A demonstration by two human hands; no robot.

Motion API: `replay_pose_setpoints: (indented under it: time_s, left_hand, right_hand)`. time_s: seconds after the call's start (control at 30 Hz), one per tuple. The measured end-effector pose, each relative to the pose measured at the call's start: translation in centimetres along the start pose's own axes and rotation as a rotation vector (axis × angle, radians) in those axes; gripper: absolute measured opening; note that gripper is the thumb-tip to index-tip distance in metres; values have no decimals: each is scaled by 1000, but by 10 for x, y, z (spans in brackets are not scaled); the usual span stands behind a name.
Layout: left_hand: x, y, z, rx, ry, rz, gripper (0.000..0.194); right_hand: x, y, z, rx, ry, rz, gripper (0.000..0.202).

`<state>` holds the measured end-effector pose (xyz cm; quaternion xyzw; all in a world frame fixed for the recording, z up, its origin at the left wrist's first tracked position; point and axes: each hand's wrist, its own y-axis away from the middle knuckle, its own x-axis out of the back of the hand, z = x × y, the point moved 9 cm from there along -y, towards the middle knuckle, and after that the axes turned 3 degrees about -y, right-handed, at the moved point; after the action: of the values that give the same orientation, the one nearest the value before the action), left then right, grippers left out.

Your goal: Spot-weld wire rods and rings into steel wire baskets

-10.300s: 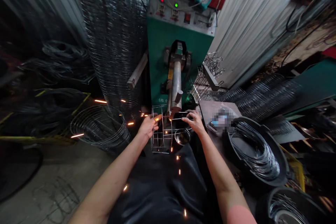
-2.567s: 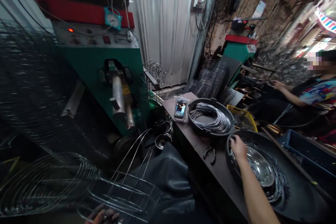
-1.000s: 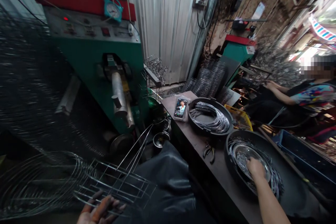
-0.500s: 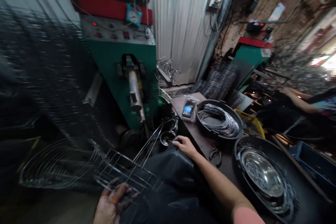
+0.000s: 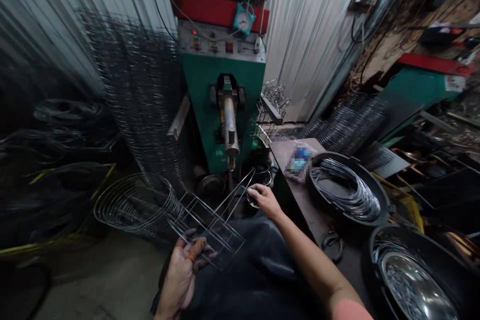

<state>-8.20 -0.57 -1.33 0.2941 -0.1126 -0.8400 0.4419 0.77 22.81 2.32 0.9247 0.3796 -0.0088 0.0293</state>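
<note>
My left hand (image 5: 187, 265) grips the near edge of a wire rack (image 5: 215, 225), its fingers spread under the thin rods. The rack is tilted above my dark apron (image 5: 277, 250), and two long rods reach from it up to the right. At its right side my right hand (image 5: 264, 199) is closed, thumb and fingers pinched by one of these rods; what lies between the fingertips is too small to make out. Ahead stands a green machine (image 5: 195, 105) with a metal arm (image 5: 230, 122) above and beyond the rack.
Stacked wire hoops (image 5: 131, 205) lie left of the rack. A table (image 5: 296, 185) at the right bears a phone (image 5: 299, 160), a black tray of wire rings (image 5: 347, 187) and pliers (image 5: 333, 246). A steel bowl (image 5: 416, 285) sits lower right.
The view has turned left, so the machine and table appear farther right. My right hand has come closer to the rack and its long rods. My left hand still holds the rack.
</note>
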Motion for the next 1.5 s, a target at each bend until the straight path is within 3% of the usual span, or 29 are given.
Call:
replay_pose_setpoints:
  time_s: [0.3,0.67,1.5]
  left_hand:
    - [8,-10,-4,49,10,56,50]
    - [11,-14,-4,108,-4,101,58]
    - [-4,-25,3,54,80,113,48]
  right_hand:
    - [-14,-19,9,-22,-136,15,31]
    - [-19,-28,19,-66,-252,37,37]
    - [-31,-48,23,-96,-361,74,27]
